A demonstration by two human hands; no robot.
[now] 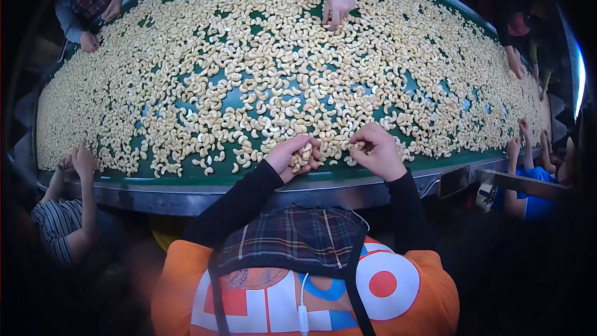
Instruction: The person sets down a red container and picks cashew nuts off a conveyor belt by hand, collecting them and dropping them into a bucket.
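Many pale cashew nuts lie spread over a green belt. My left hand, palm up with its fingers curled, holds several cashews near the belt's front edge. To its right, my right hand is low over the nuts, thumb and forefinger pinched together. Whatever may be between those fingertips is too small to make out. Loose cashews lie between and beyond both hands.
A metal rim borders the belt in front of me. Across the belt, a co-worker's hand reaches into the nuts. Other people's hands are at the far left, far right and left front. A metal bar stands at the right front.
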